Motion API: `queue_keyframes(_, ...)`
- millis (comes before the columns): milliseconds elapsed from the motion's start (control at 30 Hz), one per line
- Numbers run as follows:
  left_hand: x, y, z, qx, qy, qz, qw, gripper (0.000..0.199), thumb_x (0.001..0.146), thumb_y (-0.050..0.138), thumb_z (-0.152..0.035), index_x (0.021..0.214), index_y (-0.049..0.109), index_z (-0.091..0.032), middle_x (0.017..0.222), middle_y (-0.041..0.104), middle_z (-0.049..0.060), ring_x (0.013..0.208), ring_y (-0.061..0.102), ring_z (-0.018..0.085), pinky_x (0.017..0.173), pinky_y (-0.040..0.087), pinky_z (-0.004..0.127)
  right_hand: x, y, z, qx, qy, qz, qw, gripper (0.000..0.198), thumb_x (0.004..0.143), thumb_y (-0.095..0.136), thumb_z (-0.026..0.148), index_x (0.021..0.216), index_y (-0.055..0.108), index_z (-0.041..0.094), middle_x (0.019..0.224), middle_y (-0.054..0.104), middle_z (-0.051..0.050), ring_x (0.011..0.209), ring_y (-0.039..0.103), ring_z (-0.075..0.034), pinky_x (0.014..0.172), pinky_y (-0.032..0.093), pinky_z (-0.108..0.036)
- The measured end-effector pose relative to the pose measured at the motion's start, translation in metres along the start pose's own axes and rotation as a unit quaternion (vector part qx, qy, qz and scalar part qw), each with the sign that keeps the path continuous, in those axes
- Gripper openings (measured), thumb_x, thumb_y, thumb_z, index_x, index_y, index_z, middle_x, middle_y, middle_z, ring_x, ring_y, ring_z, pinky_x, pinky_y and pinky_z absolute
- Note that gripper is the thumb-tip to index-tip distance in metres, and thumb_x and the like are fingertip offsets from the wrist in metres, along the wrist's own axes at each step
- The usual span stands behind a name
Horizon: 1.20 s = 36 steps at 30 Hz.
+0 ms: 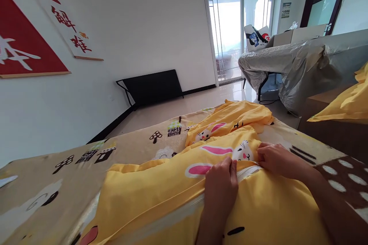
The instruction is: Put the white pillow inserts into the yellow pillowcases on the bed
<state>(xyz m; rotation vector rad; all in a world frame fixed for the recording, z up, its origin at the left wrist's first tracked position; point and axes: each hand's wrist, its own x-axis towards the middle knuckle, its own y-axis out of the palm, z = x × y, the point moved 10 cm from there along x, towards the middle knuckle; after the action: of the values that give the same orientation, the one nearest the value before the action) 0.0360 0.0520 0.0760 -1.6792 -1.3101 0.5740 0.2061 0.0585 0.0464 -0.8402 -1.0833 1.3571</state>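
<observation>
A yellow pillowcase [149, 183] printed with rabbits lies in front of me, plump as if filled. A long slit runs across it, and something white [178, 213] shows inside. My left hand [220, 185] is closed on the slit's edge near the middle, beside the pink rabbit ears. Further right, my right hand [276, 160] pinches the same edge near the rabbit's face, its fingertips partly hidden by the cloth. Between the two hands a short stretch of the white inside is visible. Just beyond lies a crumpled yellow cloth [244, 114] with a matching rabbit print.
A beige patterned blanket [129, 149] spreads beneath everything. At the right, another yellow cloth item [345, 101] rests above a brown box [327, 103]. Farther back stand a plastic-covered table [267, 61] and a black folded table [155, 88] against the wall.
</observation>
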Motion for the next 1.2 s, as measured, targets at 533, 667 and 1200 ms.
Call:
queue_keyframes(533, 0.002, 0.002, -0.004, 0.02, 0.004, 0.009, 1.0, 0.03, 0.094, 0.035, -0.032, 0.075, 0.055, -0.02, 0.077, 0.068, 0.005, 0.07, 0.061, 0.019, 0.058, 0.024, 0.029, -0.002, 0.011, 0.014, -0.085, 0.014, 0.028, 0.996, 0.019, 0.078, 0.046, 0.015, 0.07, 0.062, 0.019, 0.09, 0.063, -0.006, 0.086, 0.056, -0.02, 0.08, 0.03, -0.036)
queue_keyframes(667, 0.003, 0.002, -0.005, 0.028, 0.01, -0.001, 1.0, 0.031, 0.094, 0.036, -0.033, 0.074, 0.055, -0.02, 0.074, 0.067, 0.004, 0.067, 0.06, 0.019, 0.056, 0.022, 0.028, -0.005, 0.011, 0.02, -0.108, 0.026, 0.058, 0.992, 0.023, 0.081, 0.043, 0.016, 0.072, 0.064, 0.019, 0.094, 0.062, -0.007, 0.091, 0.057, -0.02, 0.082, 0.031, -0.036)
queue_keyframes(1200, 0.004, 0.003, -0.002, -0.033, 0.007, -0.02, 0.999, 0.031, 0.093, 0.037, -0.034, 0.067, 0.048, -0.02, 0.068, 0.064, 0.003, 0.06, 0.052, 0.016, 0.056, 0.019, 0.028, 0.005, 0.0, -0.006, -0.098, 0.102, -0.017, 0.99, 0.012, 0.07, 0.049, 0.016, 0.073, 0.06, 0.02, 0.091, 0.061, -0.002, 0.083, 0.054, -0.017, 0.066, 0.026, -0.029)
